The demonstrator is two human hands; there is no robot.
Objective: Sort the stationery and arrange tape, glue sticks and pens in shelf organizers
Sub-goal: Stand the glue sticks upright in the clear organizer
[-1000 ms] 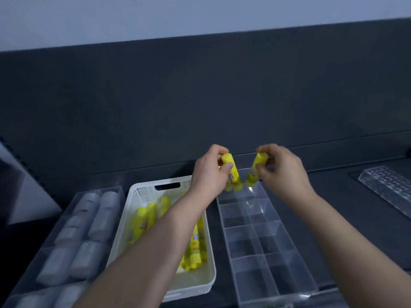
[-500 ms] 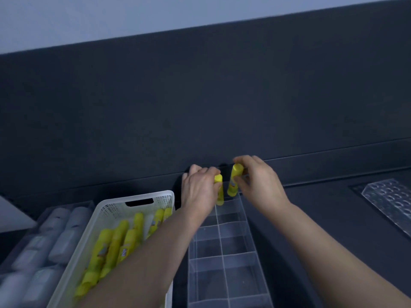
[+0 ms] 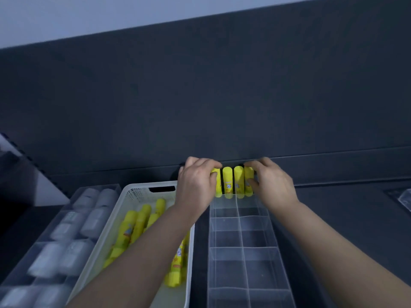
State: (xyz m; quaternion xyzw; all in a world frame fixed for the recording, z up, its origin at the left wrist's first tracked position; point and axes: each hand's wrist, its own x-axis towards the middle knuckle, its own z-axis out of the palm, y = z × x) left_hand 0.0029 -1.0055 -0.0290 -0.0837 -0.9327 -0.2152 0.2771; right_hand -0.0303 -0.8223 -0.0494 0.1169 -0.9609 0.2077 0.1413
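Both arms reach forward; left hand pinches the leftmost glue stick, right hand the rightmost glue stick.

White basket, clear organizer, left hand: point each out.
white basket (image 3: 139,193), head view, far perforated wall.
clear organizer (image 3: 255,235), head view, bare floor of an empty compartment.
left hand (image 3: 195,187), head view, back of the hand gripping a glue stick (image 3: 218,190).

A dark grey panel fills most of the view, standing upright behind the dark worktop. Above its slanting top edge shows a pale, bluish wall. A narrow ledge runs along the panel's foot. At far left is a pale patch, unclear. The light is dim and even.
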